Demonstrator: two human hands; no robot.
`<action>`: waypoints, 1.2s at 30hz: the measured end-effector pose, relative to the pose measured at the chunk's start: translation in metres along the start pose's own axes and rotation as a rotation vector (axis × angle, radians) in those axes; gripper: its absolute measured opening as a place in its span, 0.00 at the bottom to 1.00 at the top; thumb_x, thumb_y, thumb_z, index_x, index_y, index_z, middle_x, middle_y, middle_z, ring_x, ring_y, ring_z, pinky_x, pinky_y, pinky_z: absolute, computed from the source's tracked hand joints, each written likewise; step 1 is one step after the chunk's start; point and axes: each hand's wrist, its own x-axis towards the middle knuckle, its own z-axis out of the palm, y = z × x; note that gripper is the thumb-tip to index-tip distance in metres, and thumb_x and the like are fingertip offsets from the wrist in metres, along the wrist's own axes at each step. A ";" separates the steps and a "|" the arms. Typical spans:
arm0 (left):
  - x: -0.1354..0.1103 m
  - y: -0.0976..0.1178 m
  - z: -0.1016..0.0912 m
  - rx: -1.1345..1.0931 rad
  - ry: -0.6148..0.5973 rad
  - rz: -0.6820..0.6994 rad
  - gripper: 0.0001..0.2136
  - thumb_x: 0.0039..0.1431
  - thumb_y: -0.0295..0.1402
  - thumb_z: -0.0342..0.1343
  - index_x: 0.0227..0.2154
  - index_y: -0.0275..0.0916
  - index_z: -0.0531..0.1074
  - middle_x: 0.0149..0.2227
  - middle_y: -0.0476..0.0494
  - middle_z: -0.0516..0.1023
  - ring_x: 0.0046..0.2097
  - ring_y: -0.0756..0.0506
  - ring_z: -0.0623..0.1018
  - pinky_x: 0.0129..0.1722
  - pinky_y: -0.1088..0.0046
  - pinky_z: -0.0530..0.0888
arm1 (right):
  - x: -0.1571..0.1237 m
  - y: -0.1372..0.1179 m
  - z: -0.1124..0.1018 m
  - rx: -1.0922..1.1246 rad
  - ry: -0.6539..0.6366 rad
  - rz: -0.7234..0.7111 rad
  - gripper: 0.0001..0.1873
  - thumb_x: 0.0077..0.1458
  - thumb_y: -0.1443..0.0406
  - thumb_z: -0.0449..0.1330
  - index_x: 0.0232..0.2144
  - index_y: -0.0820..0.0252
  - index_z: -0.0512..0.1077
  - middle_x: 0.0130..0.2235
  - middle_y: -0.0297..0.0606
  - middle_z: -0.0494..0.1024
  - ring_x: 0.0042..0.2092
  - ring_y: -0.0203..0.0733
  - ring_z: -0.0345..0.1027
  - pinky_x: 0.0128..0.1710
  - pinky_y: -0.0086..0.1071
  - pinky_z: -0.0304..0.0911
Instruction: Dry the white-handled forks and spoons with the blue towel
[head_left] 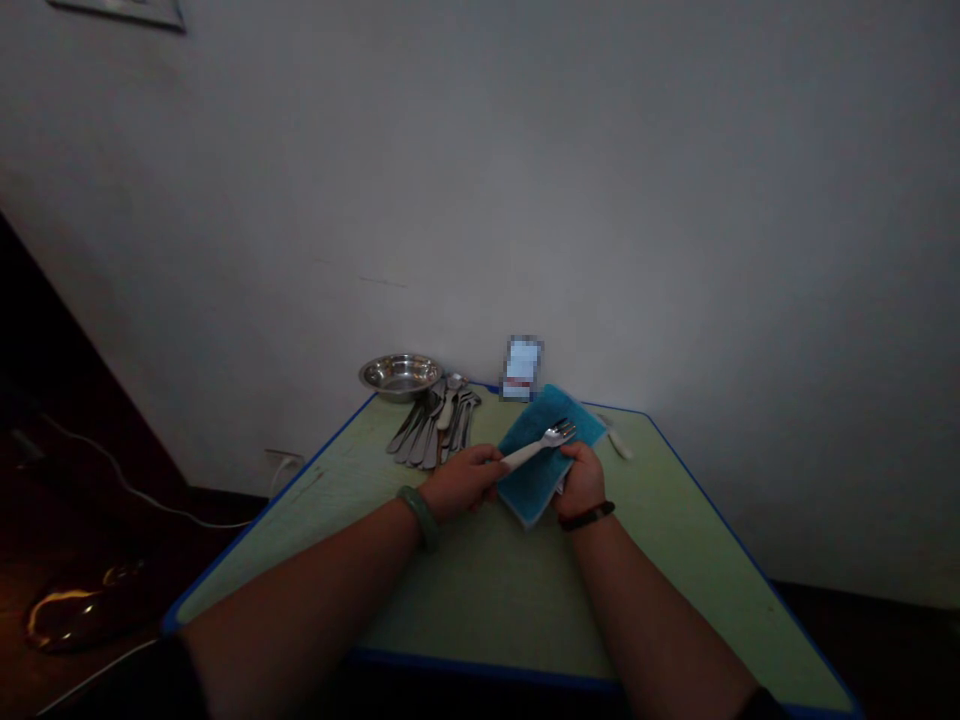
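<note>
My left hand (465,482) is closed round the white handle of a fork (541,442), whose metal tines point to the right and away from me. The fork lies across a blue cloth (541,462). My right hand (580,480) grips the near right edge of that cloth, just under the tines. Both hands hover over the far middle of a pale green table (487,590) with a blue rim. A green bangle sits on my left wrist and a dark band on my right.
A pile of several metal spoons and forks (436,418) lies at the table's far left, beside a steel bowl (400,376). A small blurred box (520,368) stands against the white wall. A white utensil (618,440) lies at the far right. Cables run over the dark floor on the left.
</note>
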 end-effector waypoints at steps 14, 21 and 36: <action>0.000 -0.001 0.000 0.063 0.031 0.030 0.17 0.46 0.46 0.47 0.31 0.36 0.64 0.22 0.52 0.69 0.16 0.56 0.61 0.13 0.81 0.55 | -0.002 -0.001 0.003 -0.042 0.005 0.011 0.09 0.33 0.67 0.47 0.21 0.60 0.65 0.15 0.31 0.69 0.20 0.39 0.65 0.22 0.33 0.63; 0.001 -0.001 0.000 0.018 0.001 0.006 0.12 0.48 0.42 0.44 0.29 0.38 0.62 0.22 0.52 0.69 0.14 0.55 0.61 0.12 0.79 0.56 | 0.000 -0.001 0.000 -0.037 0.035 -0.017 0.07 0.33 0.67 0.48 0.20 0.60 0.65 0.16 0.31 0.71 0.19 0.38 0.65 0.23 0.33 0.63; 0.000 -0.003 -0.002 0.125 0.084 -0.044 0.13 0.47 0.42 0.45 0.30 0.38 0.63 0.23 0.51 0.70 0.15 0.55 0.62 0.13 0.79 0.57 | -0.004 -0.009 0.004 0.071 0.075 -0.129 0.14 0.35 0.70 0.48 0.28 0.60 0.67 0.19 0.31 0.73 0.23 0.39 0.68 0.26 0.35 0.64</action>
